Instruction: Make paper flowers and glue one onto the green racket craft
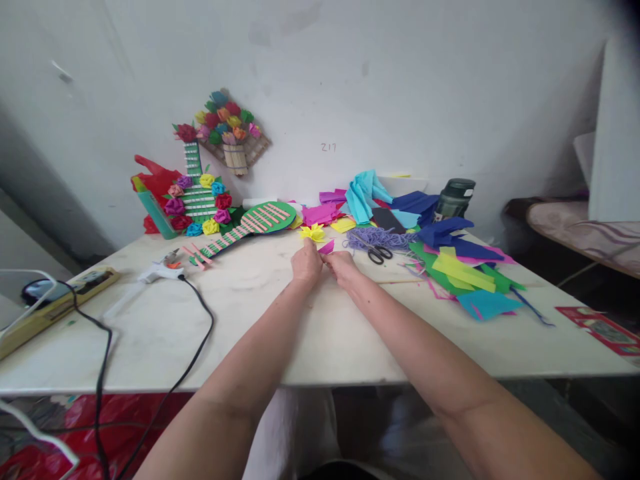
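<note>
My left hand (306, 263) and my right hand (342, 265) meet over the middle of the table, fingers closed in a pinch. A small piece of magenta paper (327, 248) sticks up between them; the fingers hide its lower end. Just beyond my left fingertips is a yellow paper flower (313, 232); whether the fingers touch it I cannot tell. Black-handled scissors (380, 254) lie to the right of my right hand, against a bundle of purple yarn (377, 239). A green guitar-shaped paper craft with pink strips (255, 223) lies to the left.
A white glue gun (161, 269) with a black cord and a power strip (90, 285) are on the left. Behind stand a flower-trimmed guitar craft (200, 197) and a teal tube (155, 210). Coloured paper sheets (465, 273) and a dark bottle (454, 199) are at right.
</note>
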The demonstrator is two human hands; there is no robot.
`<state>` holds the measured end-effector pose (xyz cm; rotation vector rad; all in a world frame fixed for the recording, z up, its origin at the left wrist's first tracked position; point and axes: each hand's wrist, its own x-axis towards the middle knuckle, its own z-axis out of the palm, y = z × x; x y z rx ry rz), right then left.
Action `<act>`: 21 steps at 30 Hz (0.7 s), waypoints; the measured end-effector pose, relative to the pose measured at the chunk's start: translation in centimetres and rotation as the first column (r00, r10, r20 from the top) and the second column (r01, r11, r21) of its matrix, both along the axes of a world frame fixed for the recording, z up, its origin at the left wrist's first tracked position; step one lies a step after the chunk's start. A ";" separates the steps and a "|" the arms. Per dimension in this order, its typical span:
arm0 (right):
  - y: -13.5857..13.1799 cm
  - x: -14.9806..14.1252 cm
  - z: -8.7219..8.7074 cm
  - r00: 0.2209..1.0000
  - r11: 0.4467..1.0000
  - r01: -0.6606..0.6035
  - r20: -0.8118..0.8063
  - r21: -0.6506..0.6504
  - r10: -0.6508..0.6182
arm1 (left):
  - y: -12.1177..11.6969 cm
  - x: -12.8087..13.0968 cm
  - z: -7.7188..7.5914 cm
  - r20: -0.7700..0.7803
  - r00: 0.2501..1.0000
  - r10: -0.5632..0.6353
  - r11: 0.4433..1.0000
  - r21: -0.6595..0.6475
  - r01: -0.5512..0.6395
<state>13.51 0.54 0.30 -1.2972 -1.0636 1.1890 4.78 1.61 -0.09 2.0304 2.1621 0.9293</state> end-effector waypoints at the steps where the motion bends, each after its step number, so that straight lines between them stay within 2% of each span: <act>1: -0.1 0.0 0.1 0.998 0.999 0.002 -0.056 -0.052 -0.005 | 0.1 0.0 -0.1 -0.016 1.000 -0.014 1.000 0.006 0.014; 4: -0.1 0.0 0.4 0.983 0.992 0.005 -0.182 -0.127 -0.028 | 0.1 0.2 -0.4 -0.067 0.996 -0.054 0.998 0.023 0.056; 8: 0.0 0.1 0.5 0.963 0.989 -0.012 -0.268 -0.145 -0.028 | -0.3 0.5 -0.3 -0.142 0.986 -0.090 0.995 0.032 0.095; 16: 0.0 0.7 0.8 0.950 0.992 -0.095 -0.306 -0.085 0.064 | -0.1 0.2 -0.8 -0.198 0.971 -0.132 0.979 0.126 0.159; 21: 0.2 0.8 0.7 0.950 0.996 -0.063 -0.309 -0.056 0.043 | 0.0 0.3 -1.0 -0.219 0.960 -0.173 0.966 0.152 0.208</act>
